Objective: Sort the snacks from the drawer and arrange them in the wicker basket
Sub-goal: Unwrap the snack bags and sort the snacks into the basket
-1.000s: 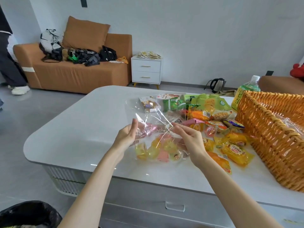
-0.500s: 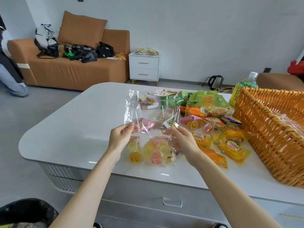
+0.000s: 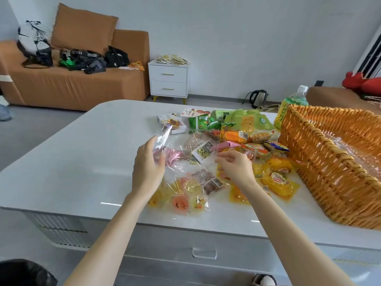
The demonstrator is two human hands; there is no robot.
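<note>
A clear plastic bag [image 3: 181, 162] with pink print lies over the white table [image 3: 82, 153], with yellow and orange jelly cups [image 3: 181, 197] at its lower end. My left hand [image 3: 147, 168] pinches the bag's left upper edge. My right hand [image 3: 235, 168] pinches its right edge. Loose snack packets [image 3: 237, 135], green, orange and yellow, are spread behind and to the right of my hands. The wicker basket [image 3: 321, 170] stands at the table's right, lined with clear film.
A green drink bottle [image 3: 288, 106] stands behind the basket. A closed drawer with a handle [image 3: 204, 252] is in the table's front. A black bin bag [image 3: 22, 273] sits at the lower left. A sofa [image 3: 72, 79] and a white nightstand [image 3: 168, 80] are beyond.
Both hands have lowered the clear bag toward the table, and the jelly cups now rest on the surface. The bag's top has slackened and folded down.
</note>
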